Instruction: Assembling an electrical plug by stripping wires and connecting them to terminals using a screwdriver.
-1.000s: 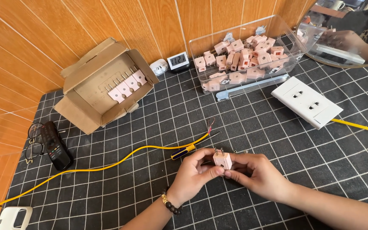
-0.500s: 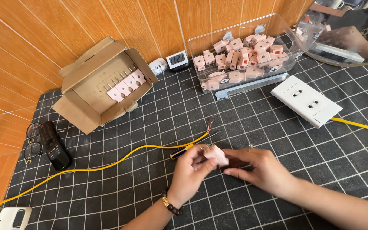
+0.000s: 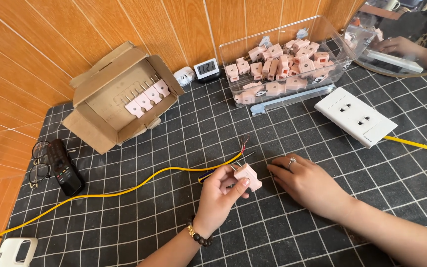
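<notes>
My left hand (image 3: 219, 193) holds a small pink plug (image 3: 248, 176) between thumb and fingers, just above the black gridded mat (image 3: 174, 217). Beside it, my right hand (image 3: 303, 182) rests palm down on the mat, fingers spread, a ring on one finger, holding nothing. A yellow cable (image 3: 124, 188) runs from the left to a spot just behind the plug, ending in bare red and black wire ends (image 3: 244, 143). A dark screwdriver (image 3: 223, 170) lies along the cable, partly hidden by my left hand.
An open cardboard box (image 3: 119, 96) holds several pink plugs. A clear plastic bin (image 3: 285, 59) holds many more. A white double socket plate (image 3: 356, 116) with a yellow lead lies at right. Glasses and a black remote (image 3: 65, 168) sit at left, a small clock (image 3: 207, 68) at the back.
My right hand has let go of the plug and dropped flat onto the mat to the right. My left hand alone keeps the plug.
</notes>
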